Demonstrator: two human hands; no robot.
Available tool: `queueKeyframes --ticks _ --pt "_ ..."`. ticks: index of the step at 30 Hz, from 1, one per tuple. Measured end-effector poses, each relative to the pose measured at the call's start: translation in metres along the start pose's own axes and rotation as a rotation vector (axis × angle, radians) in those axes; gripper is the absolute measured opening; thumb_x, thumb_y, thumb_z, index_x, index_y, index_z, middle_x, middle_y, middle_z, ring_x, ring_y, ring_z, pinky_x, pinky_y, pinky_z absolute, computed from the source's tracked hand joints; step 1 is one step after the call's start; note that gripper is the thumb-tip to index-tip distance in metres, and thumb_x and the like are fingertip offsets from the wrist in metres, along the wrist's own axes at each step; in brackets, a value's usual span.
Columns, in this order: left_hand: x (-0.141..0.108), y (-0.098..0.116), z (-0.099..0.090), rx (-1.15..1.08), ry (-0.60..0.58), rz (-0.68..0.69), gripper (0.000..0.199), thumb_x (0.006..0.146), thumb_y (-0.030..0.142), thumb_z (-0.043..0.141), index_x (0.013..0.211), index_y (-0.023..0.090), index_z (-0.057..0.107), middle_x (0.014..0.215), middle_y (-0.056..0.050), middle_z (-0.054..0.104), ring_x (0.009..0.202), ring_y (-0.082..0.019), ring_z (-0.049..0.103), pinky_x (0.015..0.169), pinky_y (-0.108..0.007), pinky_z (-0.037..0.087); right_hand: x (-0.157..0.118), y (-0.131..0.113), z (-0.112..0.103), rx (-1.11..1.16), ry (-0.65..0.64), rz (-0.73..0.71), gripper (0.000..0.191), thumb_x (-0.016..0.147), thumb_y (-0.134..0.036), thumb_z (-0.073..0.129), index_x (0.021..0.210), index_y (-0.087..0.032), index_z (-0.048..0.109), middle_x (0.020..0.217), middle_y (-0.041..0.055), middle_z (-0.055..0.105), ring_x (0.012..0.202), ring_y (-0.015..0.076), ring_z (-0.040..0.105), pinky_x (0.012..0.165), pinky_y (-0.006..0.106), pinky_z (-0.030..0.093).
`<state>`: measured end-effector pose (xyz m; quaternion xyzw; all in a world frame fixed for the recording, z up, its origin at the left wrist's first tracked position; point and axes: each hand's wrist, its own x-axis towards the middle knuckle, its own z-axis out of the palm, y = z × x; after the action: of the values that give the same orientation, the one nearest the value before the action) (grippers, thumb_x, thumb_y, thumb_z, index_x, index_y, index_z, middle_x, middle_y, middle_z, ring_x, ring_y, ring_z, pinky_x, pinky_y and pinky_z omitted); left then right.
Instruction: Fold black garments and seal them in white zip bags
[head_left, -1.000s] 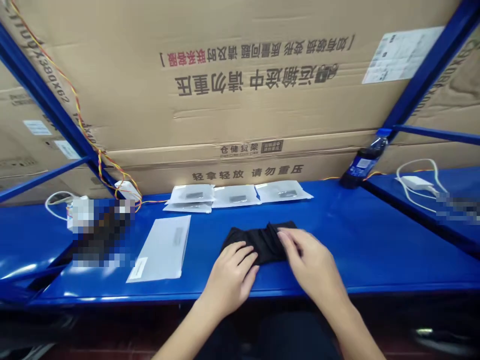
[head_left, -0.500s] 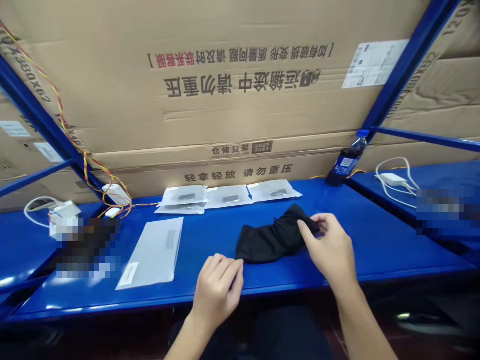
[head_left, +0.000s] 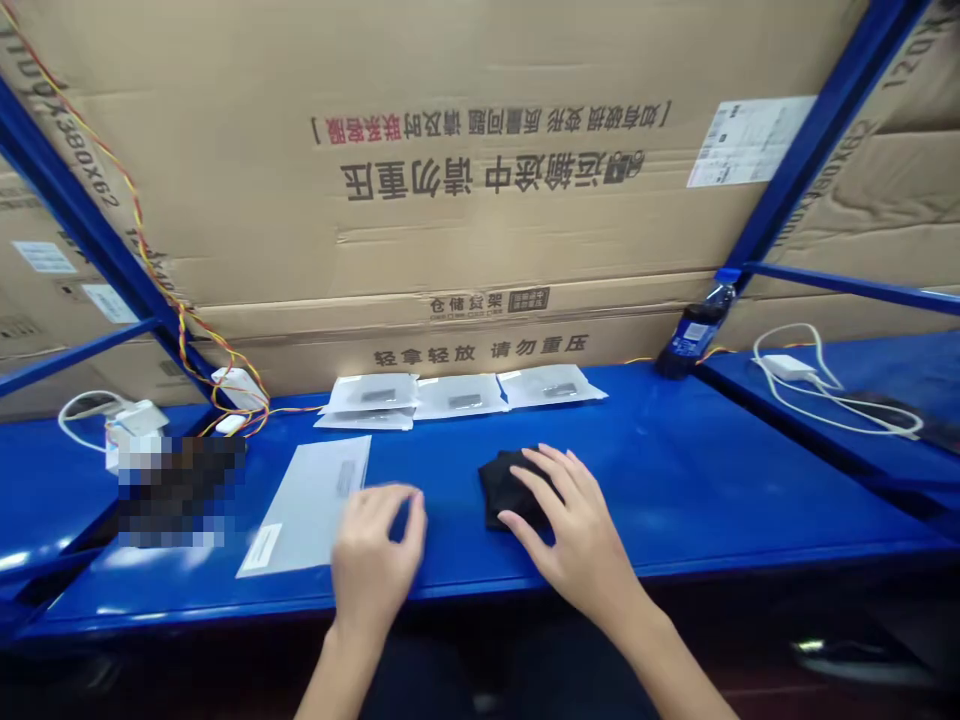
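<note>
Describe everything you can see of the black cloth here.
The black cloth looks like soft, dull fabric, folded into a small layered bundle with uneven edges. It lies on the blue shelf, right of the largest frosted bag. The right hand, fingers spread, covers its right part; the left hand is clear of it.

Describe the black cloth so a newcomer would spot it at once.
Find the blue shelf in front of the big cardboard panel. Near the shelf's front edge, to the right of the large whitish bag, the right hand rests on a small folded bundle, the cloth. Its matte black fabric sets it apart from the pale, flat bags.
</note>
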<state>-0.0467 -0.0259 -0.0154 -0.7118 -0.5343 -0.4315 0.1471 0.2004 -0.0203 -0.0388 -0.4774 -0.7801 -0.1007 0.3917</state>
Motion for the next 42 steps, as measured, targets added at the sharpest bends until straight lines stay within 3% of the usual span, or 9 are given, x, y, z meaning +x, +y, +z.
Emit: queueKeyframes --ticks 5,11,15,20,27,30,35,37,42 --pt "0.015 -0.046 -0.010 0.496 -0.408 -0.282 0.041 0.102 0.032 0.058 0.128 0.004 0.072 0.129 -0.030 0.071 0.120 -0.046 0.070 0.096 -0.059 0.059 0.001 0.008 -0.002 -0.011 -0.352 0.043 0.079 0.103 -0.062 0.053 0.166 -0.018 0.036 0.168 0.0151 0.043 0.160 0.0389 0.030 0.125 0.070 0.029" --pt "0.006 -0.049 -0.032 0.441 -0.620 -0.243 0.054 0.098 0.003 0.039 0.143 0.014 0.067 0.127 -0.019 0.077 0.101 -0.037 0.080 0.085 -0.047 0.065 -0.019 0.006 -0.015 0.078 -0.448 0.030 0.100 0.088 -0.061 0.076 0.168 -0.024 0.031 0.171 0.0113 0.037 0.161 0.0378 0.026 0.130 0.066 0.023" --pt "0.003 -0.047 -0.046 0.294 -0.769 -0.061 0.084 0.084 -0.006 0.036 0.158 0.030 0.052 0.138 -0.007 0.074 0.100 -0.028 0.081 0.084 -0.037 0.066 -0.037 0.010 -0.027 0.157 -0.468 0.020 0.088 0.089 -0.029 0.074 0.167 -0.028 0.034 0.171 0.0074 0.039 0.161 0.0342 0.028 0.130 0.063 0.027" --pt "0.000 -0.042 -0.050 0.234 -0.718 0.114 0.062 0.088 0.000 0.041 0.132 0.027 0.076 0.139 -0.005 0.073 0.107 -0.026 0.080 0.091 -0.035 0.067 -0.043 0.011 -0.040 0.445 -0.517 0.148 0.081 0.082 -0.001 0.048 0.156 -0.033 0.055 0.163 0.0027 0.051 0.158 0.0289 0.036 0.129 0.059 0.032" --pt "0.008 -0.021 -0.048 0.092 -0.535 0.247 0.063 0.094 0.008 0.049 0.153 0.027 0.057 0.151 -0.004 0.064 0.133 -0.027 0.068 0.097 -0.036 0.065 -0.023 -0.008 -0.033 0.743 0.246 0.909 0.058 0.108 -0.043 0.048 0.162 -0.021 0.045 0.143 0.0149 0.070 0.130 0.0330 0.069 0.107 0.049 0.060" --pt "0.015 -0.010 -0.040 -0.053 -0.530 0.287 0.075 0.086 0.006 0.054 0.158 0.025 0.050 0.156 -0.004 0.059 0.147 -0.031 0.053 0.106 -0.046 0.062 -0.029 -0.025 -0.026 0.461 0.410 0.670 0.063 0.106 -0.038 0.056 0.163 -0.017 0.041 0.144 0.0192 0.067 0.131 0.0371 0.067 0.104 0.056 0.061" --pt "0.023 0.008 -0.025 -0.360 -0.615 0.252 0.080 0.084 0.011 0.065 0.161 0.023 0.045 0.161 -0.009 0.053 0.151 -0.033 0.048 0.119 -0.053 0.051 -0.021 -0.052 -0.009 0.369 0.190 -0.127 0.050 0.108 -0.017 0.046 0.154 -0.035 0.054 0.138 0.0040 0.073 0.138 0.0280 0.063 0.115 0.055 0.054" --pt "0.021 0.010 -0.020 -0.439 -0.637 0.240 0.084 0.083 0.011 0.067 0.162 0.023 0.043 0.162 -0.011 0.051 0.152 -0.033 0.047 0.120 -0.054 0.050 -0.008 -0.051 -0.003 0.353 0.105 -0.331 0.045 0.107 -0.013 0.046 0.147 -0.026 0.063 0.131 0.0066 0.077 0.138 0.0262 0.062 0.115 0.051 0.055" --pt "0.011 0.009 -0.010 -0.469 -0.636 0.205 0.102 0.065 -0.004 0.050 0.162 0.024 0.044 0.164 -0.008 0.048 0.153 -0.030 0.046 0.123 -0.055 0.047 0.007 -0.038 0.011 0.094 -0.041 -0.381 0.038 0.102 -0.005 0.047 0.133 -0.010 0.069 0.124 0.0166 0.076 0.124 0.0283 0.068 0.107 0.046 0.061"
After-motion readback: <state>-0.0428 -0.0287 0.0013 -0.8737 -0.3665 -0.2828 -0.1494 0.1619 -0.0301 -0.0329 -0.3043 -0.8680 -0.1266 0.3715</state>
